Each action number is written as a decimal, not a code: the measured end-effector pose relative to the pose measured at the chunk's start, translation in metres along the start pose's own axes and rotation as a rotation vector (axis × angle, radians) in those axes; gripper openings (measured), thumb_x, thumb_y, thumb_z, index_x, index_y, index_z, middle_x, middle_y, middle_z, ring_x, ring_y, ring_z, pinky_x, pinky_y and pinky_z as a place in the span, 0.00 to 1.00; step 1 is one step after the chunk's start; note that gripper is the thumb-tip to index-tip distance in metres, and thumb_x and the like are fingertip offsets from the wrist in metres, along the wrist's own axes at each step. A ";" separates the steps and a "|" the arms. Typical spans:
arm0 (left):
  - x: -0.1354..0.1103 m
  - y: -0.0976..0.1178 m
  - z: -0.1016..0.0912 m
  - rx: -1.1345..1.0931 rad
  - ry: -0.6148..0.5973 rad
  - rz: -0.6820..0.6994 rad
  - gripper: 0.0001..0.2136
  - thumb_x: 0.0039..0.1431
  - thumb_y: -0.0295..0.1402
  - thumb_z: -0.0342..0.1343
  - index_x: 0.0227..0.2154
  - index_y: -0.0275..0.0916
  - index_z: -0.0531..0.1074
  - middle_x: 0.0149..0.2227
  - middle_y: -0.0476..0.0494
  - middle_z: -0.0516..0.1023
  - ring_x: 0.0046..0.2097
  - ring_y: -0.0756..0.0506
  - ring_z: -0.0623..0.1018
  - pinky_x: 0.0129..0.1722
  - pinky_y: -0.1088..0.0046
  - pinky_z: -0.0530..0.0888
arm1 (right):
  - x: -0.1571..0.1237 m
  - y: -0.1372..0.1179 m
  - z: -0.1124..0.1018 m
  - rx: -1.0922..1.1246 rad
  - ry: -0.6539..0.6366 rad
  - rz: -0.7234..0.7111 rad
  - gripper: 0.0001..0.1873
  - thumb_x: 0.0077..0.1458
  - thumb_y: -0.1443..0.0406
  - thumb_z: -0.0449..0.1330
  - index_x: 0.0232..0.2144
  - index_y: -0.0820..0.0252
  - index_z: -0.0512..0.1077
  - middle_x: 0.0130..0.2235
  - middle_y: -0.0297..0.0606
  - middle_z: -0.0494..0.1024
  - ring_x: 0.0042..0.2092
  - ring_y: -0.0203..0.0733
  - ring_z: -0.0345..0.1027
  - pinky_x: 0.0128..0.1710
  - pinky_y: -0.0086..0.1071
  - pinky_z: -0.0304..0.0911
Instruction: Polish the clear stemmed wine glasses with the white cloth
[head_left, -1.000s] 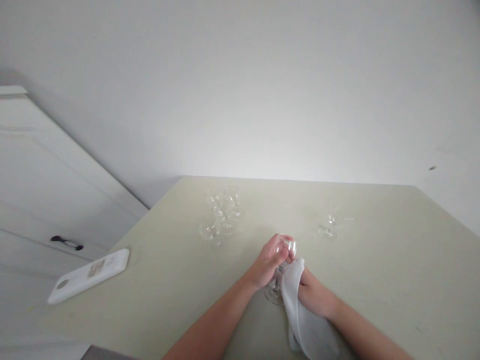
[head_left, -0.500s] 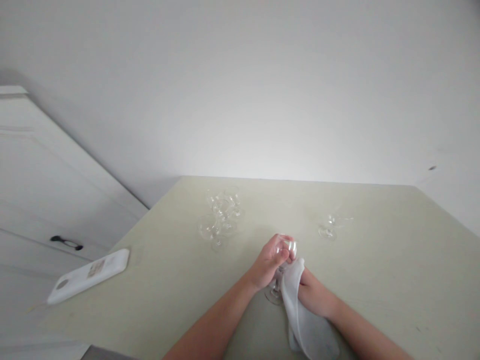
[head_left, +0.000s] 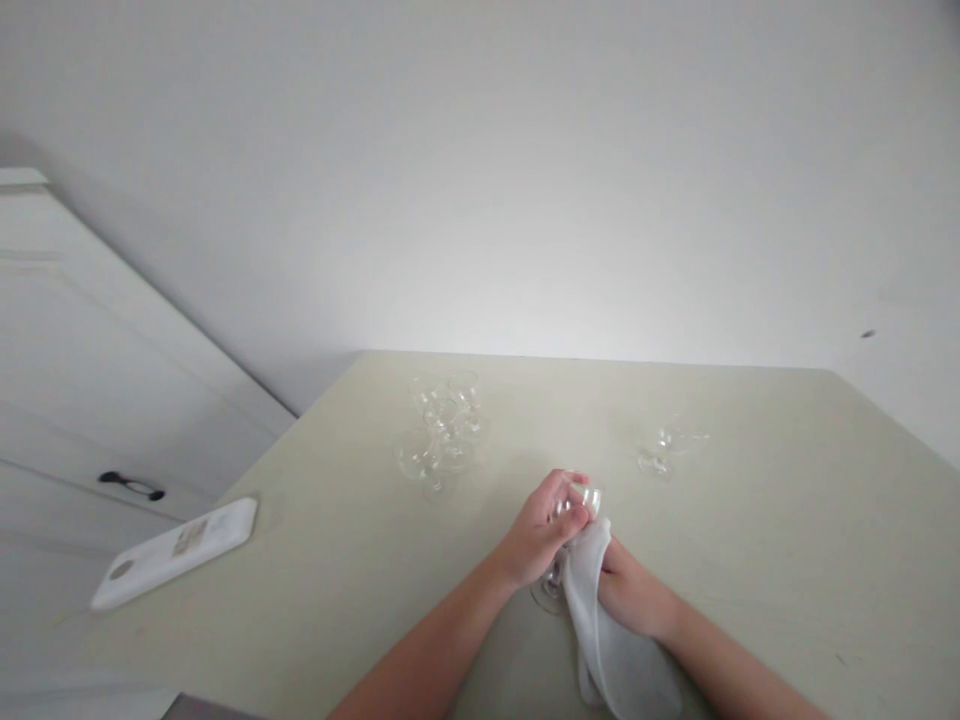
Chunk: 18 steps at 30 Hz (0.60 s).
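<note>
My left hand (head_left: 549,525) is closed around the bowl of a clear stemmed glass (head_left: 550,592), its round foot low over or on the table; I cannot tell which. A white cloth (head_left: 592,580) drapes against the right side of the glass and hangs down toward the table's near side. My right hand (head_left: 630,585) grips the cloth from behind, its fingertips hidden by the fabric. Farther back on the left stands a cluster of several clear stemmed glasses (head_left: 442,430). To the right, another clear glass (head_left: 660,450) is faintly visible.
The pale table (head_left: 322,560) runs back to a white wall (head_left: 525,200). A long white device (head_left: 176,555) with a round grey spot lies near the left edge. Beyond that edge is a white cabinet (head_left: 90,350) with a dark handle (head_left: 132,487).
The left hand and the top of the glass have shifted very slightly to the right. The right hand keeps its hold on the cloth, and the other glasses stay in place.
</note>
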<state>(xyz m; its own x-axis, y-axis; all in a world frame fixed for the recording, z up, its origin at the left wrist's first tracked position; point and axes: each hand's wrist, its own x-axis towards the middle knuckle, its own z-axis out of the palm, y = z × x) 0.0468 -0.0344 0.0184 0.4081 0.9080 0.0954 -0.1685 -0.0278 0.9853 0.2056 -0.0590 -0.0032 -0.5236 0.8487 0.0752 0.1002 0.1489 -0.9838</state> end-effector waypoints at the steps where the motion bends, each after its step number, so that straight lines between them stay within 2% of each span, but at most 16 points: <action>1: -0.002 0.002 0.001 0.043 0.001 0.008 0.31 0.59 0.55 0.59 0.54 0.36 0.65 0.38 0.44 0.73 0.42 0.44 0.73 0.45 0.68 0.68 | 0.000 -0.001 0.000 -0.005 -0.011 0.004 0.15 0.60 0.65 0.56 0.46 0.56 0.78 0.46 0.42 0.82 0.51 0.50 0.74 0.55 0.44 0.70; 7: -0.012 0.010 0.006 0.252 -0.027 0.032 0.29 0.59 0.45 0.63 0.58 0.40 0.64 0.42 0.44 0.74 0.44 0.44 0.74 0.48 0.68 0.69 | -0.001 -0.006 -0.001 -0.015 -0.016 -0.004 0.14 0.62 0.61 0.57 0.46 0.57 0.79 0.45 0.44 0.82 0.50 0.52 0.74 0.55 0.48 0.70; 18: -0.007 0.005 0.004 0.217 -0.025 0.043 0.27 0.60 0.45 0.62 0.57 0.39 0.63 0.41 0.45 0.73 0.44 0.46 0.73 0.47 0.69 0.70 | -0.001 0.001 -0.002 -0.028 -0.016 0.007 0.17 0.61 0.63 0.57 0.50 0.58 0.77 0.52 0.45 0.80 0.52 0.52 0.74 0.57 0.47 0.69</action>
<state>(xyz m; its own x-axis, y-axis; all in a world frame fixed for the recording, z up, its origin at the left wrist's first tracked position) 0.0461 -0.0428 0.0236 0.4274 0.8933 0.1390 0.0094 -0.1582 0.9874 0.2080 -0.0584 -0.0040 -0.5367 0.8412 0.0659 0.1272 0.1579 -0.9792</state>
